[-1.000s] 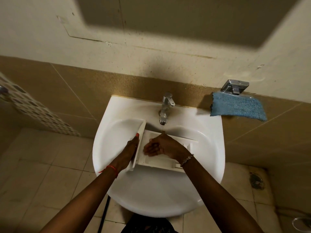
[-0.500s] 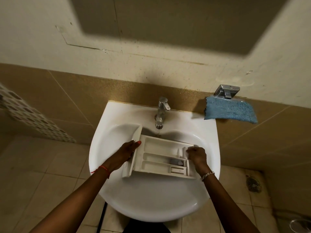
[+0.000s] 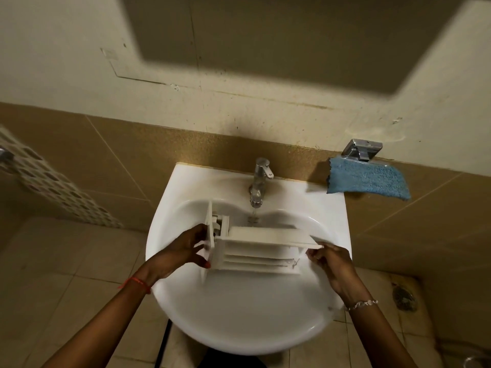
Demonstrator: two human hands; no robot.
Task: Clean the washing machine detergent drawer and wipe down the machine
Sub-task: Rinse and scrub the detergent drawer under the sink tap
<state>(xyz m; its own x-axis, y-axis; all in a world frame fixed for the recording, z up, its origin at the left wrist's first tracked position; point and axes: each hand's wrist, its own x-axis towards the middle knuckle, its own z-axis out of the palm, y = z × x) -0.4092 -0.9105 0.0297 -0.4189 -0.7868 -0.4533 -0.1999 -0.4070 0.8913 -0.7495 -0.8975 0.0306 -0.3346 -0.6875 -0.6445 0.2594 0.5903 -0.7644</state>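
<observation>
Both ends of tilted detergent drawer gripped over sink, left hand front, right hand pinching rear

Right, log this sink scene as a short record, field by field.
sink: white, under a tap
drawer: white, tipped on its long side over the basin
left hand: grips the drawer's front panel
right hand: fingers hold the drawer's other end
water: a thin stream seems to fall just behind the drawer
cloth: blue, on the ledge right of the tap, untouched
</observation>
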